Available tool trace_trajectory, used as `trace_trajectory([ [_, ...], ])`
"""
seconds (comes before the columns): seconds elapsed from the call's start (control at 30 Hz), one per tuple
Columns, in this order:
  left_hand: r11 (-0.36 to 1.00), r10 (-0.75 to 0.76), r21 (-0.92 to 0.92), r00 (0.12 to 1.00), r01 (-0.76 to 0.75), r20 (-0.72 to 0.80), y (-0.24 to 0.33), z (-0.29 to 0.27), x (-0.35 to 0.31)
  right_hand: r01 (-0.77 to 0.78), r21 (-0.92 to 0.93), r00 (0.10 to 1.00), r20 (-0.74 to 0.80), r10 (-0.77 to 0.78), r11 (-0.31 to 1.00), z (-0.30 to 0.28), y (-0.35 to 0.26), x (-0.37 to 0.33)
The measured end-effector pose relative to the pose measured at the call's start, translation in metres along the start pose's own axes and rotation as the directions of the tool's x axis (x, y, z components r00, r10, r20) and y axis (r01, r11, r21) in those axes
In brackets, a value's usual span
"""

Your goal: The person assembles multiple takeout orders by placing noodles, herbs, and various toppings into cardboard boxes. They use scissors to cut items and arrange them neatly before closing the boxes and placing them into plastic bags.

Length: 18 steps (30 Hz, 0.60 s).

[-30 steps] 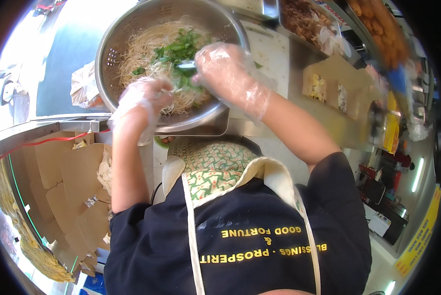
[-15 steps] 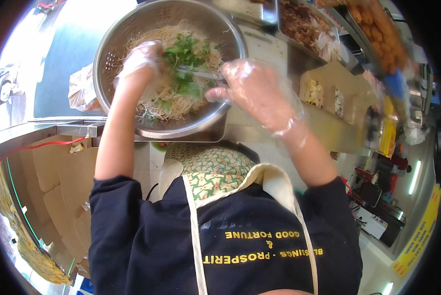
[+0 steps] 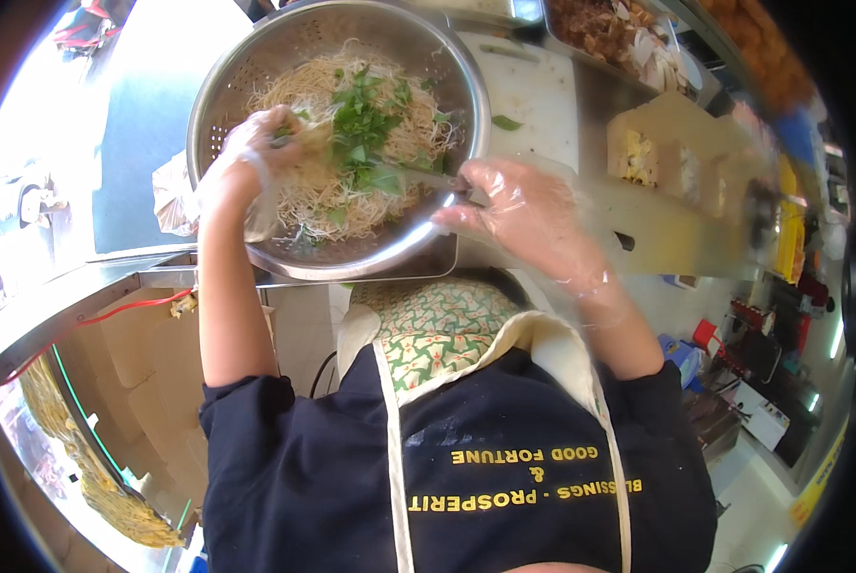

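A metal colander (image 3: 481, 124) holds a heap of pale bean sprouts (image 3: 325, 212) with cut green leaves (image 3: 363, 122) on top. My left hand (image 3: 248, 164), in a clear plastic glove, is closed over the left side of the heap. A blurred bunch of sprouts with bits of green shows at its fingertips. Over the right rim is my right hand (image 3: 521, 208), also gloved, closed round the handles of a pair of scissors (image 3: 426, 176). Their blades point left into the leaves; the tips are blurred and partly hidden among the greens.
Right of the colander lies a white cutting board (image 3: 533, 95) with a loose leaf (image 3: 506, 123) on it. Beyond stand a tray of brown sliced food (image 3: 607, 33) and an open cardboard box (image 3: 671, 134). A plastic bag (image 3: 172, 196) touches the colander's left side.
My left hand has pulled back leftward from the leaves. My right hand has shifted slightly right and down with the scissors, and the whole view has moved a little.
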<state>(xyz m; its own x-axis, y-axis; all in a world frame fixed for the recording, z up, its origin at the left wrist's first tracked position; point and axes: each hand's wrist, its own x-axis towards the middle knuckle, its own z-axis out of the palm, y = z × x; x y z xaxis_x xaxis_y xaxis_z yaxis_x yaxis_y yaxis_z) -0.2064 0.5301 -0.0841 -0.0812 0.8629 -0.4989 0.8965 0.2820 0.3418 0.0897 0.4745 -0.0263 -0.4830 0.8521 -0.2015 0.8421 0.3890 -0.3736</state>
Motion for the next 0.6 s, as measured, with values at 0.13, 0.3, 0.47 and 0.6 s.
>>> trace_trajectory([
  [0.13,0.985,-0.015,-0.171,0.996,0.03,0.086,0.017,0.003,0.001,-0.004,0.006,1.0,0.025,0.004,1.0,-0.001,0.003,-0.001],
  [0.3,0.974,0.17,-0.12,0.972,-0.191,-0.165,0.019,0.03,0.004,-0.081,0.274,0.984,0.176,0.033,0.958,0.003,0.006,-0.006],
  [0.47,0.778,0.102,-0.605,0.984,-0.169,-0.143,-0.028,0.015,0.005,-0.395,0.776,0.884,0.466,-0.025,0.491,0.01,0.003,-0.004],
  [0.6,0.938,0.033,-0.316,0.943,-0.143,-0.331,-0.027,0.004,0.005,-0.519,0.802,0.804,0.575,-0.148,0.295,0.015,-0.006,0.005],
])
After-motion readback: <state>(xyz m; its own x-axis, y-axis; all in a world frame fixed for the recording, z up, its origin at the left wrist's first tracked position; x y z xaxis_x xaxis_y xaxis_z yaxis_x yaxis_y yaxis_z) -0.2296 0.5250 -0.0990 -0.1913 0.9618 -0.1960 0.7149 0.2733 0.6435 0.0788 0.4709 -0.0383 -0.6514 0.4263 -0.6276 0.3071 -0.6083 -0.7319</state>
